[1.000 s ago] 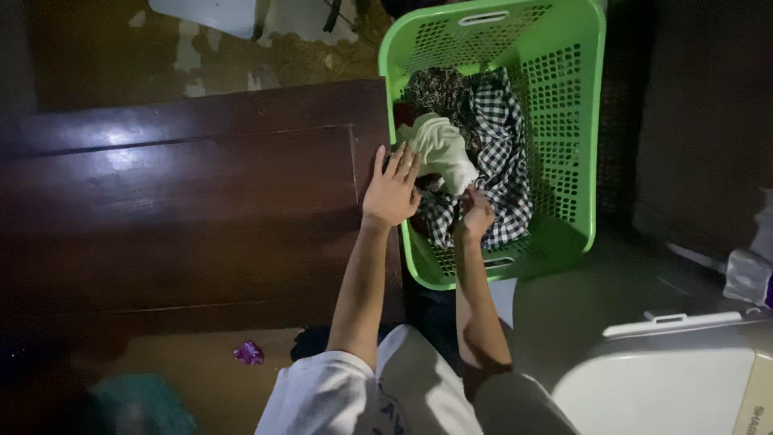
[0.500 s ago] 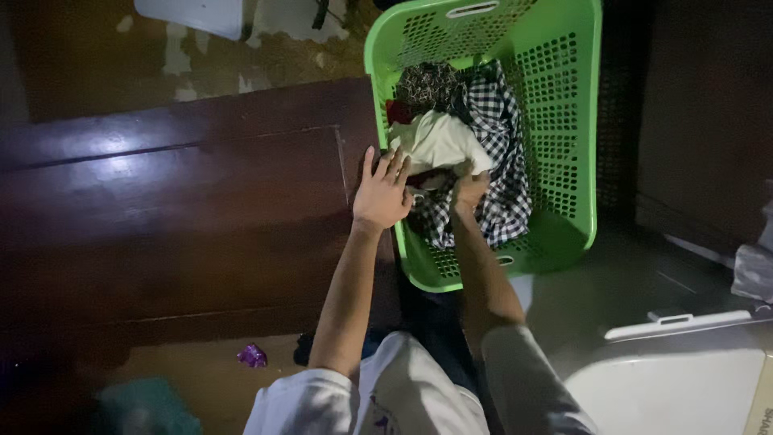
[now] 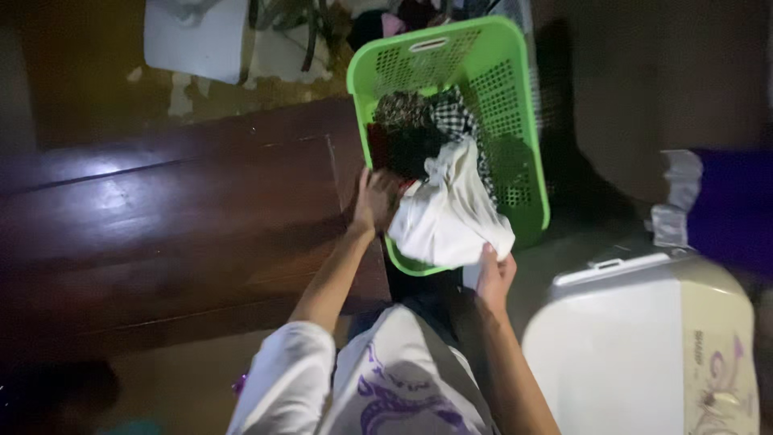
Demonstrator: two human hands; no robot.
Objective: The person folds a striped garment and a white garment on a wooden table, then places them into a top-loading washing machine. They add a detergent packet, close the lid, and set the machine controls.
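Observation:
A green plastic laundry basket [image 3: 515, 89] stands on the floor ahead of me, with checked and dark clothes [image 3: 419, 133] inside. A white garment [image 3: 451, 213] is drawn out over the basket's near rim. My right hand [image 3: 493, 274] grips the garment's lower corner, just outside the basket. My left hand [image 3: 374, 201] rests at the basket's left edge, touching the white garment and the clothes there.
A dark wooden board [image 3: 177, 234] lies to the left of the basket. A white washing machine [image 3: 644, 346] stands at the lower right. A white slab [image 3: 197, 36] and cables lie at the top. A purple and white object [image 3: 717, 201] sits at the right.
The white garment has been pulled out of the basket toward me. My right hand moved back out of the basket with it. The view shifted right, showing more of the machine.

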